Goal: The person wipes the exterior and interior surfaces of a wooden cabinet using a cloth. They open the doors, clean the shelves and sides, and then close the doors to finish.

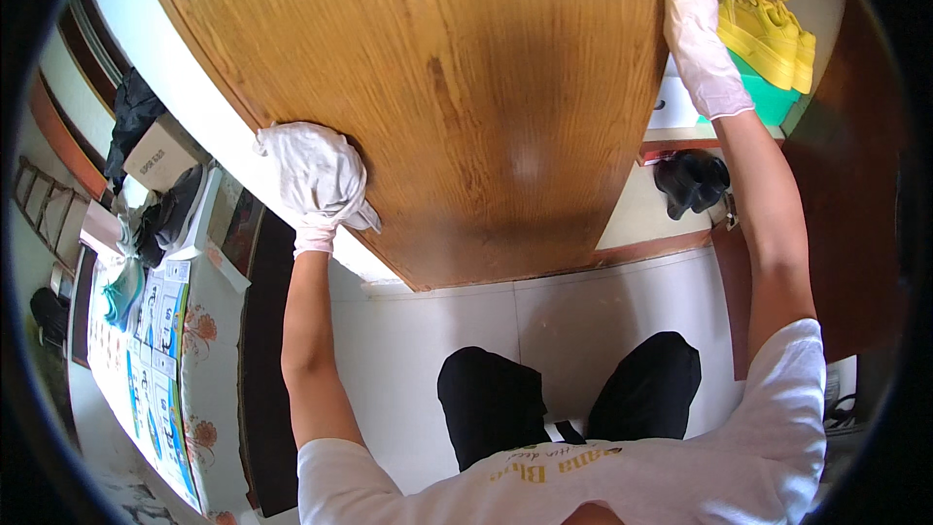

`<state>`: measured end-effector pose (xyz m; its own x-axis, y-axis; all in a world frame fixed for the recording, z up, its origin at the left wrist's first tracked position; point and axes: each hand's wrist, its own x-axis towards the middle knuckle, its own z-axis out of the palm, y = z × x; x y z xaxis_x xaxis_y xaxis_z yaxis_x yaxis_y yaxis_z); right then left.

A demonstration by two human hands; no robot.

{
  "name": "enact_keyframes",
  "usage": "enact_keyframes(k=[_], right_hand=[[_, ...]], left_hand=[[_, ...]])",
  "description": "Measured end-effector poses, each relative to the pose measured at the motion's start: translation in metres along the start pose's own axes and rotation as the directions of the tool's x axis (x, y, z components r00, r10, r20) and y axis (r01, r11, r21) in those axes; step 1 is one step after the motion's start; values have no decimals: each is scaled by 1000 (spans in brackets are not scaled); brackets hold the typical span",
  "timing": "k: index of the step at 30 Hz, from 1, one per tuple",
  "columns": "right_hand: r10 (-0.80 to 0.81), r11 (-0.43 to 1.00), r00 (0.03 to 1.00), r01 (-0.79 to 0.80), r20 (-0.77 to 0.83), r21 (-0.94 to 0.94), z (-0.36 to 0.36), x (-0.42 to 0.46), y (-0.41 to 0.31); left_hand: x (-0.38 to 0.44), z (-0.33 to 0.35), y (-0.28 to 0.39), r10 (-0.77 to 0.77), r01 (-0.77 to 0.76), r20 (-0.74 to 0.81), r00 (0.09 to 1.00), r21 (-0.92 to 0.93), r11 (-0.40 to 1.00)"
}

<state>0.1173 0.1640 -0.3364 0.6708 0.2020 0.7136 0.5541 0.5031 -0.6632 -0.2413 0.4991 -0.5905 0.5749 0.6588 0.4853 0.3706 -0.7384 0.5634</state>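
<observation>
A brown wood-grain door panel (pixel 466 102) fills the upper middle of the view. Against its left edge, low down, my left hand (pixel 317 226) in a pale thin glove presses a crumpled white cloth (pixel 313 168); the cloth covers most of the fingers. My right hand (pixel 696 29), gloved the same way, is raised at the panel's right edge, with its fingertips cut off by the top of the picture. Whether those fingers grip the edge cannot be told.
Right of the panel, yellow shoes (pixel 765 33) rest on a green box (pixel 780 98), with black footwear (pixel 691 179) on the shelf below. At left stands a table with a floral cover (pixel 211 379), bearing printed packs and a cardboard box (pixel 162 153). Pale floor tiles (pixel 408 350) lie below.
</observation>
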Motion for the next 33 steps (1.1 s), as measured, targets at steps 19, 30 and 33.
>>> enact_keyframes(k=[19,30,33], right_hand=[[-467,835,884,445,11,-322,-30,32,68],[73,964,986,-32,148,-266,-69,8,26],[72,952,985,-20,160,-306,-76,2,31]], left_hand=[[28,131,251,812,-922,526,253,386,37],[63,93,421,813,-595,79,576,723,351],[33,171,349,915,-896,281,290,416,157]])
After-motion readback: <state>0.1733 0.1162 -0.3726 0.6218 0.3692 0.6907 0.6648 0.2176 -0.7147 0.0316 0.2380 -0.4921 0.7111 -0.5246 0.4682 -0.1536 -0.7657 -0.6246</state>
